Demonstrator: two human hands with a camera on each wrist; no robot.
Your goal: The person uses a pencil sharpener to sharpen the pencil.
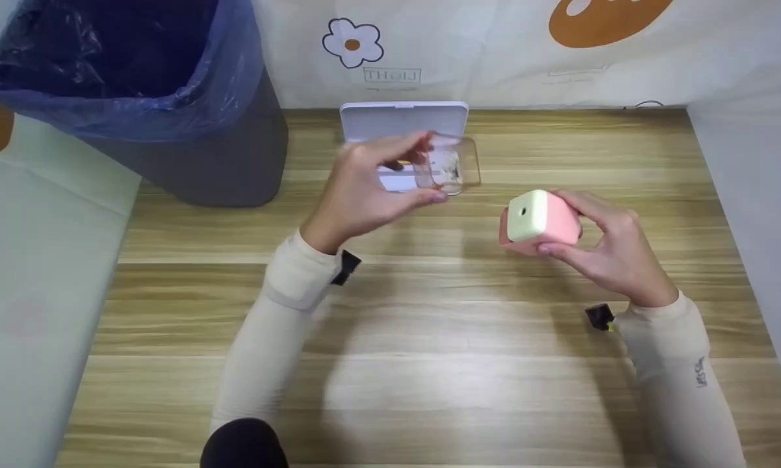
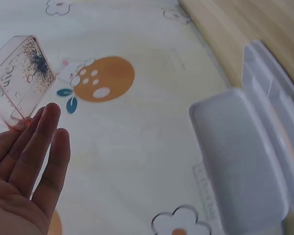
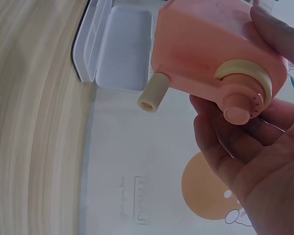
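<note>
In the head view my left hand (image 1: pixel 368 188) holds a clear, orange-tinted shavings drawer (image 1: pixel 470 162) between thumb and fingers. Dark shavings lie against one end of the drawer (image 2: pixel 25 73) in the left wrist view. To the right, my right hand (image 1: pixel 618 250) grips a pink and pale-green crank pencil sharpener (image 1: pixel 563 221) above the table, its round pencil hole facing up and left. The right wrist view shows the crank side of the sharpener (image 3: pixel 206 54), with a cream handle (image 3: pixel 156 93). Behind the left hand lies an opened white pencil case (image 1: pixel 403 120), partly hidden by hand and drawer.
At the upper left stands a grey bin (image 1: pixel 234 169) lined with a blue plastic bag (image 1: pixel 221 97). A patterned sheet (image 1: pixel 481 58) hangs along the back of the wood-grain table (image 1: pixel 429 312). A pale wall (image 1: pixel 748 162) borders the right side.
</note>
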